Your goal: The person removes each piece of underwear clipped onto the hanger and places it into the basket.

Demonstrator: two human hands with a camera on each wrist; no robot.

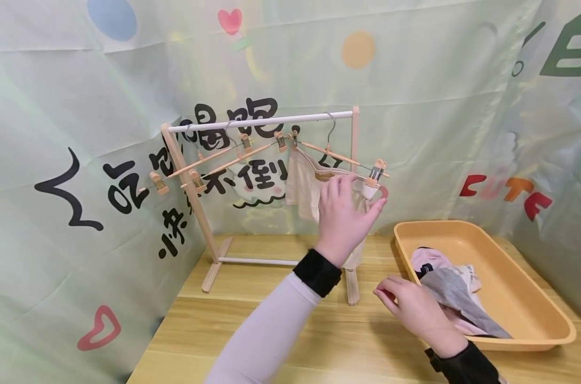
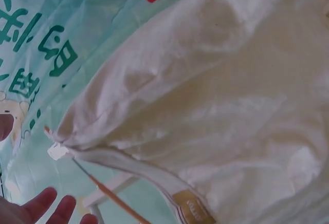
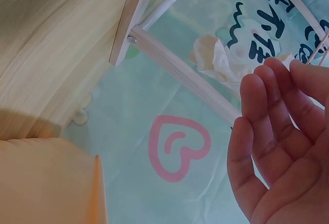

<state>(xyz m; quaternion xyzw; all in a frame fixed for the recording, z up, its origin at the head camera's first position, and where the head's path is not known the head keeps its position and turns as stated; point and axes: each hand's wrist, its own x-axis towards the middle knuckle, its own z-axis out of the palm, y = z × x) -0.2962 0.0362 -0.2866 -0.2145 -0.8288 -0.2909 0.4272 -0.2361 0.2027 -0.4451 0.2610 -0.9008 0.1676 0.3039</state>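
Cream shorts (image 1: 305, 186) with a tan waistband label hang by clips from a clip hanger (image 1: 336, 153) on the small rack. My left hand (image 1: 343, 218) is raised in front of the shorts, thumb and fingers spread, just below the right clip (image 1: 376, 173). In the left wrist view the fingers (image 2: 43, 203) are apart from the cloth (image 2: 205, 95), beside the waistband corner. Lower down, my right hand (image 1: 415, 306) holds nothing, beside the basin's near-left side. The right wrist view shows its fingers (image 3: 254, 98) loosely bent, palm empty.
Two bare clip hangers (image 1: 237, 157) hang at the left of the rack's white top bar (image 1: 271, 121). An orange-yellow basin (image 1: 525, 298) on the wooden table (image 1: 281, 325) holds crumpled grey and pink clothes (image 1: 453, 288). A printed cloth backdrop (image 1: 415, 64) stands close behind.
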